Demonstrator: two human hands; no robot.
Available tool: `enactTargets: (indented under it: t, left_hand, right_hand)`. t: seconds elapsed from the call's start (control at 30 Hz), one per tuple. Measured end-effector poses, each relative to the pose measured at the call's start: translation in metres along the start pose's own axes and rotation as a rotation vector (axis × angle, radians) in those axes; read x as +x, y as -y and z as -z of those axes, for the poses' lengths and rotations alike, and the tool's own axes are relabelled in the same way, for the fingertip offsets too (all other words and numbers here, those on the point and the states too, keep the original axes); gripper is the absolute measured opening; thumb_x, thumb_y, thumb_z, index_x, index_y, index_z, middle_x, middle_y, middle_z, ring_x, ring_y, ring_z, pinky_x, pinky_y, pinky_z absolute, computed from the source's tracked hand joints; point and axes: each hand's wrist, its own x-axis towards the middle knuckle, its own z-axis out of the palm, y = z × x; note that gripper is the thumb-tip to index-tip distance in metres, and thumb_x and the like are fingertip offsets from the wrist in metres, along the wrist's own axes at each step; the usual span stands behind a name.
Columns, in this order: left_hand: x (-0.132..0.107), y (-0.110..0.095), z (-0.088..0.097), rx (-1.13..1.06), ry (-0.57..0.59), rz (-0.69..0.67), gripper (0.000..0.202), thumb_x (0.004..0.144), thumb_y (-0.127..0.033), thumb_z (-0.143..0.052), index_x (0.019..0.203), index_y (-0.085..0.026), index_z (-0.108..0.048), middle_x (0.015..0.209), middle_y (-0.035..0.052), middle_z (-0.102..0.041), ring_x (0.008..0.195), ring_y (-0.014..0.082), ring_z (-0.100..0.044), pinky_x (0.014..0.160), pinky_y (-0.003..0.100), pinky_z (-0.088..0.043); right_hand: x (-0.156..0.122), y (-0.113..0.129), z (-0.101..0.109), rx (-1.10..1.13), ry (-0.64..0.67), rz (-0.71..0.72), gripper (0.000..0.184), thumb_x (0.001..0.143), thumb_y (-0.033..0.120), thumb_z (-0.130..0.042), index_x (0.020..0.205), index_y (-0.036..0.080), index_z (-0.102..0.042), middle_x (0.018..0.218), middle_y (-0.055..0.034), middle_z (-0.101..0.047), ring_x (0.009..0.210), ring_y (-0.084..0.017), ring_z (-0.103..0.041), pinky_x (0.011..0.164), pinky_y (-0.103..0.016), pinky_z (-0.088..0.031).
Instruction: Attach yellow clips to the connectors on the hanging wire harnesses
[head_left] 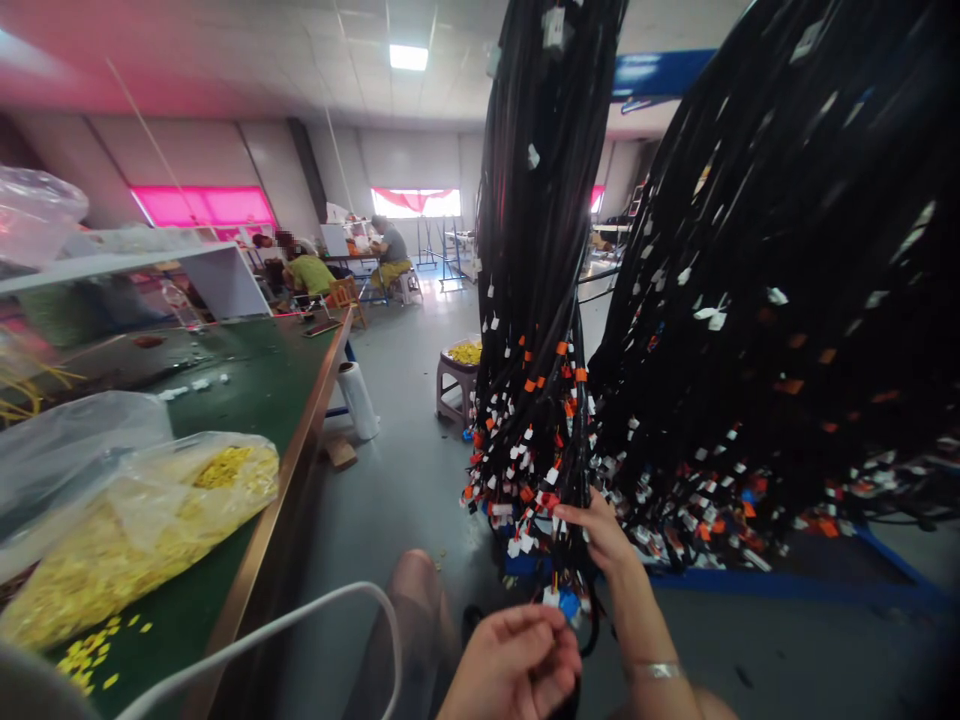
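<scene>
Black cables point(536, 250): could tangle if tugged
Right hand point(606, 535): closed round some
Left hand point(514, 662): curled beside blue plug point(570, 604), grip unclear

A green-topped table point(281, 365) carries a clear bag point(146, 500) of yellow pieces point(225, 467) and some loose yellow pieces point(87, 650)

No legible lettering, numbers or brands anywhere.
</scene>
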Motion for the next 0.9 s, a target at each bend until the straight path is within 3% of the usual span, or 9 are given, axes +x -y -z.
enactTargets:
  t: [0.1,0.23,0.4,0.7,0.9]
  left_hand:
    - [0.039,-0.005,-0.008,-0.157,-0.070,0.014,0.020,0.067,0.009,-0.056,0.078,-0.006,-0.065,0.076,0.0104,-0.067,0.070,0.0124,-0.065,0.068,0.019,-0.053]
    - [0.068,-0.017,-0.005,-0.220,-0.068,-0.018,0.017,0.071,0.006,-0.056,0.081,-0.005,-0.065,0.081,0.0118,-0.068,0.072,0.0124,-0.065,0.068,0.019,-0.054]
    - [0.079,-0.031,-0.007,-0.218,-0.032,-0.031,0.013,0.078,0.000,-0.055,0.087,-0.004,-0.064,0.085,0.0137,-0.068,0.073,0.0133,-0.066,0.065,0.019,-0.055]
    - [0.099,-0.035,-0.009,-0.168,0.108,-0.035,0.010,0.083,-0.009,-0.055,0.084,-0.005,-0.063,0.070,0.0068,-0.064,0.058,0.0092,-0.061,0.055,0.018,-0.052]
    - [0.104,-0.035,-0.006,-0.167,0.105,-0.002,0.012,0.084,-0.010,-0.054,0.085,-0.004,-0.064,0.063,0.0033,-0.059,0.051,0.0063,-0.055,0.049,0.015,-0.047]
  right_hand:
    - [-0.005,0.001,0.003,0.048,0.018,-0.030,0.048,0.045,0.022,-0.082,0.089,0.021,-0.065,0.080,-0.0023,-0.072,0.071,-0.024,-0.065,0.068,-0.035,-0.051]
    - [-0.007,0.000,0.004,0.145,-0.003,-0.035,0.049,0.046,0.022,-0.081,0.092,0.023,-0.064,0.077,0.0001,-0.071,0.064,-0.019,-0.064,0.065,-0.032,-0.051]
    - [-0.004,-0.003,0.000,0.179,-0.067,-0.033,0.032,0.048,0.024,-0.081,0.075,0.023,-0.065,0.059,0.0051,-0.065,0.050,-0.014,-0.057,0.052,-0.027,-0.047]
    - [-0.004,0.000,-0.004,0.146,-0.049,-0.040,0.033,0.046,0.027,-0.082,0.075,0.024,-0.066,0.066,0.0013,-0.069,0.057,-0.019,-0.061,0.055,-0.030,-0.048]
    - [-0.003,0.000,-0.004,0.130,-0.073,-0.043,0.033,0.044,0.027,-0.083,0.072,0.024,-0.067,0.065,0.0025,-0.068,0.054,-0.016,-0.059,0.055,-0.029,-0.048]
